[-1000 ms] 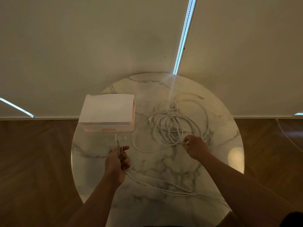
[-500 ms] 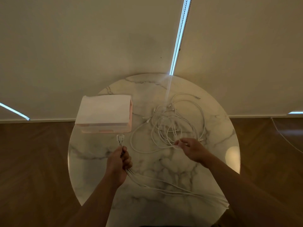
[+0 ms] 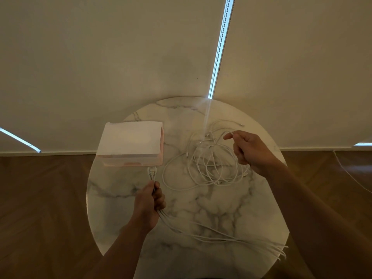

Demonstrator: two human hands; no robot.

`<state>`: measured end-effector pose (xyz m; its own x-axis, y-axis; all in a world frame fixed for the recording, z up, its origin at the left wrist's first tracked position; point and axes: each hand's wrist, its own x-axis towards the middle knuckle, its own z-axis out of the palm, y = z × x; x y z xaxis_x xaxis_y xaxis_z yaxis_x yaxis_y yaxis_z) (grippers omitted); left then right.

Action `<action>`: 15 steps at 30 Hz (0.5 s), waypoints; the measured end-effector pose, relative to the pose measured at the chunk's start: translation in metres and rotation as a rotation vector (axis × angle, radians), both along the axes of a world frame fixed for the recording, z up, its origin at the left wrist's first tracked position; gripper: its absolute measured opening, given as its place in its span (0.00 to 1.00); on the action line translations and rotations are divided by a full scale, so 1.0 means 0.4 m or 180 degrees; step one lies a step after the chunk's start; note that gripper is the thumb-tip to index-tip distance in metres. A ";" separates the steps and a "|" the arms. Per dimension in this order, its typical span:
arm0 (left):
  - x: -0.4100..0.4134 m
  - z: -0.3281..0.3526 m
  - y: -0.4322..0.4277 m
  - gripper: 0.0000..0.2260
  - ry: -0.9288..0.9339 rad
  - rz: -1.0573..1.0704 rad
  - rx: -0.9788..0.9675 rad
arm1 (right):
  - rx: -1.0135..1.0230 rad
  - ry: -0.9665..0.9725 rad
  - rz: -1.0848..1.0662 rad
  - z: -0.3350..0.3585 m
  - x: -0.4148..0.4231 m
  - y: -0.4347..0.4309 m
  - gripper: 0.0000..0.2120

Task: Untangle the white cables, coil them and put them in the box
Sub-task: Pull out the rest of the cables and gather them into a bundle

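A tangle of white cables (image 3: pixel 213 164) lies on the right half of the round marble table (image 3: pixel 201 206). My left hand (image 3: pixel 150 202) grips a bundle of several cables (image 3: pixel 211 232) near their plugs, which stick out toward the box; the strands trail back to the table's right front edge. My right hand (image 3: pixel 249 150) hovers over the far side of the tangle and pinches one cable end between thumb and forefinger. The pale pink box (image 3: pixel 130 146) sits at the table's left, with a white top face.
A cream wall or blind with a bright vertical light gap (image 3: pixel 219 49) rises behind the table. Dark wooden floor (image 3: pixel 46 198) surrounds it. One thin cable (image 3: pixel 352 176) runs across the floor at the right.
My right hand has left the near side of the tangle, moved up and to the far right, and now pinches a cable end. My left hand keeps its bundle, nearly still.
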<state>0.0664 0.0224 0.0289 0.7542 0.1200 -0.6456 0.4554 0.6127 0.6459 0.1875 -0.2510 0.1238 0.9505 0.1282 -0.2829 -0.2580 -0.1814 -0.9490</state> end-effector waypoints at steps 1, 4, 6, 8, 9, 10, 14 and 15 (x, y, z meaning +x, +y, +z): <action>0.000 0.002 0.000 0.16 -0.0017 0.0004 0.0006 | 0.0240 -0.0089 0.0161 0.017 -0.005 -0.003 0.13; 0.001 0.005 -0.006 0.16 -0.0042 0.0000 0.0018 | 0.0786 -0.0088 0.0512 0.046 -0.014 -0.012 0.13; 0.004 0.007 -0.013 0.16 -0.0049 -0.0002 0.0008 | 0.0738 0.0141 0.0458 0.025 -0.027 -0.009 0.14; 0.007 0.011 -0.021 0.16 -0.0068 -0.0006 -0.0010 | 0.0265 0.0300 0.0381 -0.028 -0.056 -0.006 0.15; 0.009 0.013 -0.023 0.16 -0.0084 -0.0014 -0.0014 | -0.0067 0.0341 0.0475 -0.060 -0.076 -0.010 0.14; 0.009 0.015 -0.023 0.17 -0.0097 -0.0021 -0.0017 | -0.0470 0.0404 0.0748 -0.088 -0.095 -0.018 0.13; 0.007 0.015 -0.020 0.16 -0.0110 -0.0035 -0.0014 | -0.2125 0.1478 0.2698 -0.196 -0.169 -0.063 0.11; 0.006 0.014 -0.021 0.16 -0.0106 -0.0043 0.0000 | -0.2328 0.1702 0.2816 -0.219 -0.183 -0.072 0.12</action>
<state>0.0689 0.0142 0.0345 0.7768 0.1095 -0.6202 0.4419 0.6067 0.6607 0.1142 -0.2797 0.0361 0.3657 0.3113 -0.8771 -0.0999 -0.9238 -0.3695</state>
